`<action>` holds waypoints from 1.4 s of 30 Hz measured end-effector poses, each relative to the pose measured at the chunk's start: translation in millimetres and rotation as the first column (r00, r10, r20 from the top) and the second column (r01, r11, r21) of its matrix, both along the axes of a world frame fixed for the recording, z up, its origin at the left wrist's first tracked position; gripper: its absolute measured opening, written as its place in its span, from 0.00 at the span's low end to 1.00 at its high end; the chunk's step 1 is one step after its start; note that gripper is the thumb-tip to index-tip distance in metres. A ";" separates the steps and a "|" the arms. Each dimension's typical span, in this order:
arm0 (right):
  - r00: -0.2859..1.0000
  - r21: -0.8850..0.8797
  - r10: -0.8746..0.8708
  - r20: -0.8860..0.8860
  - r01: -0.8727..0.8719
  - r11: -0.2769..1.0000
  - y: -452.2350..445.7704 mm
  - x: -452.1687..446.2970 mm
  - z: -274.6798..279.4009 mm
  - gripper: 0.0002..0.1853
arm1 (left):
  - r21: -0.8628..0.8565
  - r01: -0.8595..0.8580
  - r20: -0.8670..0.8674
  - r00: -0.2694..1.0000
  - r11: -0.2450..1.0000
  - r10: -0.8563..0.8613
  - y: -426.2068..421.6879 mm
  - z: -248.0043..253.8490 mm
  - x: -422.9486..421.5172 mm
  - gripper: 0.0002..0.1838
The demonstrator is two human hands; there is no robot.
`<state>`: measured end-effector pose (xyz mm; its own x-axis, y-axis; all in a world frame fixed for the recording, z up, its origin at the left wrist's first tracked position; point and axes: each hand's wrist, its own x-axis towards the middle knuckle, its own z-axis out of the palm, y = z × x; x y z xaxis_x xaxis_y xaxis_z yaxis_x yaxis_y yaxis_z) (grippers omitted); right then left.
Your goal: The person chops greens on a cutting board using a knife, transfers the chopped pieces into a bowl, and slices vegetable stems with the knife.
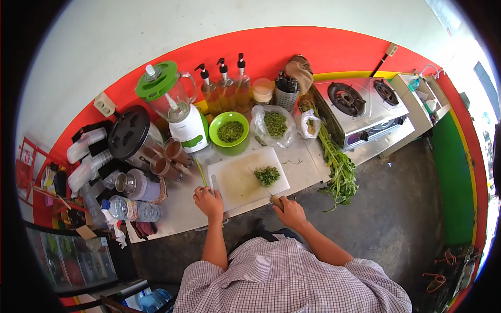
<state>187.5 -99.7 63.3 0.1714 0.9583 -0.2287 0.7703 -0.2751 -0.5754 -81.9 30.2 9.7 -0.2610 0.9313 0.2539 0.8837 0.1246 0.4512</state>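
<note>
My left hand (209,203) is at the left edge of the white cutting board (235,180), its fingers closed on the lower end of a thin green stalk (201,171). The stalk points away from me toward the blender. In my right hand (292,213) is the wooden handle of a knife (277,202), at the board's near right edge. Its thin blade runs up toward a small heap of chopped greens (267,176) on the board's right side, which partly hides it. Behind the board stand a green bowl (215,136) of chopped greens and a plastic bag (288,136) with more.
A blender (189,128), pump bottles (226,86) and a utensil holder (285,97) line the wall. Leafy stalks (339,177) hang over the counter edge beside the gas stove (360,107). Brown cups (166,169) and water bottles (130,209) crowd the left.
</note>
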 end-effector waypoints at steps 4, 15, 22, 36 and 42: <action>0.998 0.074 0.045 -0.053 -0.041 0.996 -10.2 0.9 2.8 0.22 | -0.046 0.015 -0.055 0.998 0.999 -0.017 10.2 2.7 -0.6 0.10; 0.993 0.104 -0.057 -0.102 0.067 0.992 -12.1 27.4 33.4 0.23 | -0.325 0.295 0.943 0.174 0.898 0.284 -7.8 34.4 -14.8 0.17; 0.994 0.055 -0.099 -0.044 0.101 0.993 -1.8 44.3 74.4 0.23 | -0.177 0.690 0.935 -0.106 0.702 0.340 -14.0 7.8 -5.8 0.18; 0.925 0.108 0.340 -0.170 -0.325 0.939 120.2 64.5 131.6 0.19 | -0.080 0.342 0.933 -0.304 0.936 0.191 -46.2 81.6 -15.4 0.24; 0.824 0.148 0.544 -0.159 -0.524 0.838 170.4 62.1 145.8 0.19 | -0.146 0.232 0.932 -0.295 0.962 0.212 -20.6 108.2 16.7 0.27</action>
